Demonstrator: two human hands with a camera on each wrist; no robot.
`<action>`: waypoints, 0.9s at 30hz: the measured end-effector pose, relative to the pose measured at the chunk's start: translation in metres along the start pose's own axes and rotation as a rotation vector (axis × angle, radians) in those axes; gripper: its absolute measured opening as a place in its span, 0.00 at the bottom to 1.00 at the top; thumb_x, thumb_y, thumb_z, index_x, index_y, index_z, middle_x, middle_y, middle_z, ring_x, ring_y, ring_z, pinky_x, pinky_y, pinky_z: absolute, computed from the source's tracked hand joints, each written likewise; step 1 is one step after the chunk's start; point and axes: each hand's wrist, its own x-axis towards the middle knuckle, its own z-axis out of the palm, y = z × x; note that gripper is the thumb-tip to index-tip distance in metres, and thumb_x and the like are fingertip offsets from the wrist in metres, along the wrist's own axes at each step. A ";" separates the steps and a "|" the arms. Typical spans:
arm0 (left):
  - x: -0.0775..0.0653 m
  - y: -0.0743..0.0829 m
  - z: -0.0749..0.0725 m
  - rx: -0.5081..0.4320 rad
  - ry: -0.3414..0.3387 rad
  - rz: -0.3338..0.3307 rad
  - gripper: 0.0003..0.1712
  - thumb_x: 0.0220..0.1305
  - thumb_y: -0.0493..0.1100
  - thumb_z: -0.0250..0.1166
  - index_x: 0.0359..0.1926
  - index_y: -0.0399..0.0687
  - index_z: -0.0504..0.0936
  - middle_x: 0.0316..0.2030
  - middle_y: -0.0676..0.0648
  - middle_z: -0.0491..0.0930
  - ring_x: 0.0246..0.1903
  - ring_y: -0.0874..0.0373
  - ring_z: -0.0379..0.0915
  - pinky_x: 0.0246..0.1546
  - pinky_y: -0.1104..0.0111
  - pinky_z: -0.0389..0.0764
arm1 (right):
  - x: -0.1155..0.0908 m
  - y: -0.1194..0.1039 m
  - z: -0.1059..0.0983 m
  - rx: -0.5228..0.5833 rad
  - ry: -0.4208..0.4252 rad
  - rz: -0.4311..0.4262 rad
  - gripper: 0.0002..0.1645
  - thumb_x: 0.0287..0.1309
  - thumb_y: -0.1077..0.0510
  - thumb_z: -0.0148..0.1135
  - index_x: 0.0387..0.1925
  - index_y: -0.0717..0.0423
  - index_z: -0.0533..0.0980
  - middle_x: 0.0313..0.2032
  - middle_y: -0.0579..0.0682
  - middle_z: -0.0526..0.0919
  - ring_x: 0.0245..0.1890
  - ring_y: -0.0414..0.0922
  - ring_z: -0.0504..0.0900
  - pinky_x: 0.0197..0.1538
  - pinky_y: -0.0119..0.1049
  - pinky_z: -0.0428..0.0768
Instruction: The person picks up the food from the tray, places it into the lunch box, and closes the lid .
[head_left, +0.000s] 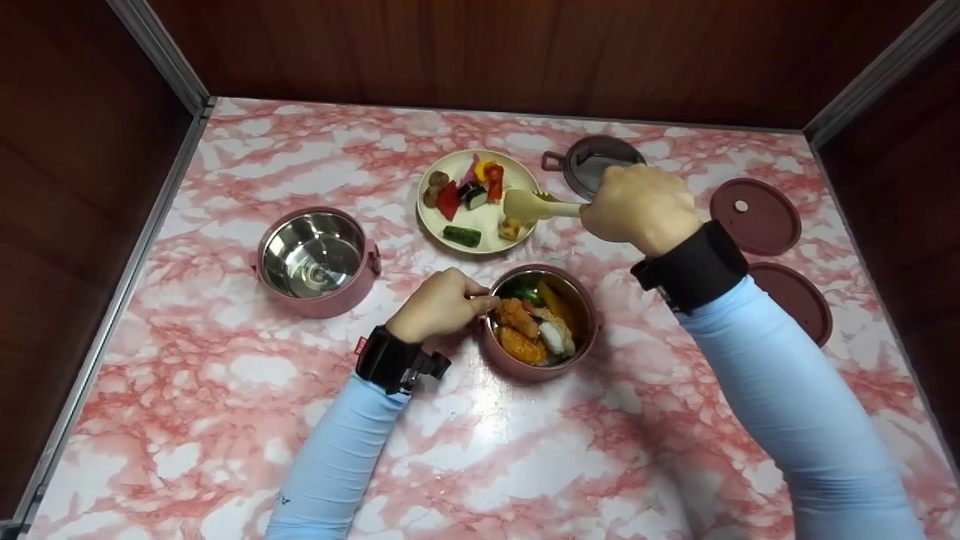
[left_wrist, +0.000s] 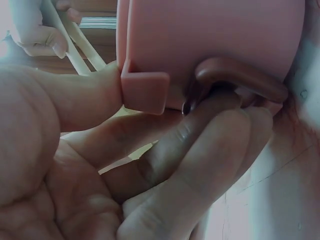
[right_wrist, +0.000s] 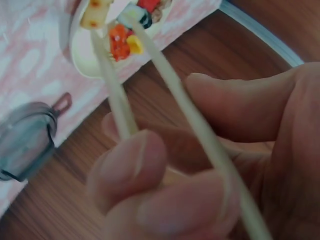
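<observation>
My left hand (head_left: 439, 300) holds the side of a pink lunch pot (head_left: 525, 369) with a steel inside. In the left wrist view its thumb is on the rim tab and the fingers curl under a brown clasp (left_wrist: 240, 77). Fried pieces (head_left: 517, 319), a white piece and green and yellow food lie in the pot. My right hand (head_left: 637, 206) grips cream tongs (head_left: 529, 205) over the right side of a cream plate (head_left: 484, 223). The tongs' arms stand apart; one tip overlaps a browned pale piece (right_wrist: 96, 14), the other a dark-rimmed roll (right_wrist: 132, 16) in the right wrist view.
On the plate lie a green piece (head_left: 462, 236), a red piece (head_left: 448, 200) and several others. A second pink pot (head_left: 330, 300) stands at the left. A grey lid with a handle (head_left: 596, 169) lies behind; two maroon lids (head_left: 757, 217) lie at the right.
</observation>
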 end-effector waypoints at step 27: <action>0.001 0.000 0.002 0.006 -0.002 0.001 0.16 0.68 0.51 0.65 0.33 0.45 0.91 0.23 0.49 0.84 0.21 0.58 0.70 0.30 0.65 0.72 | 0.003 -0.004 -0.001 -0.143 0.039 -0.147 0.16 0.64 0.42 0.59 0.40 0.45 0.84 0.34 0.57 0.81 0.33 0.57 0.79 0.26 0.53 0.75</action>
